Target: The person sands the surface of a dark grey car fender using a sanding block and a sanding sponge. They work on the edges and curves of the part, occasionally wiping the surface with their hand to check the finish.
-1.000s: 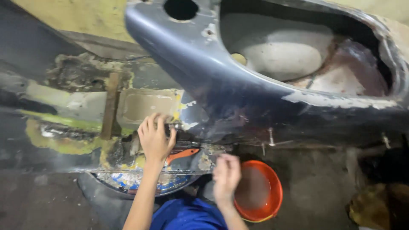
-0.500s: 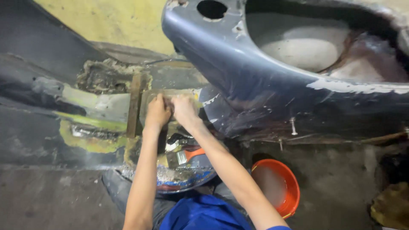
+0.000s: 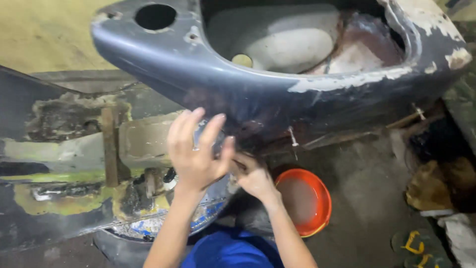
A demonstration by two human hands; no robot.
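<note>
Left hand (image 3: 196, 154): up in front of the big blue shell, fingers spread & a bit bent, thumb out to the right. Holds nothing I can see; fingertips are near the shell's lower edge, prob. feeling it.
Right hand (image 3: 255, 179): lower, just right of the left hand, touching its thumb. Curled in, tucked under the shell's edge. Can't tell if it pinches smth; fingertips are hidden.
Blue shell (image 3: 208, 74): big, curved, old paint flaking white on the right. Round hole on top left. Hollow inside, grey & dusty. It hangs over the hands, so they reach up to its underside.
Patch area (image 3: 139, 144): flat tan-grey piece left of the hands, w/ a rusty strip (image 3: 110, 149) standing next to it & yellow-green goo round the edges.
Orange bowl (image 3: 303, 201): on the floor, just right of the right hand, cloudy water inside. Close by, so easy to dip into.
Round tray (image 3: 148, 226): below the left arm, messy, blue & white bits.
Sandals (image 3: 414, 245): far right bottom, well apart.
Blue clothing (image 3: 230, 250): bottom middle, the person's own.
</note>
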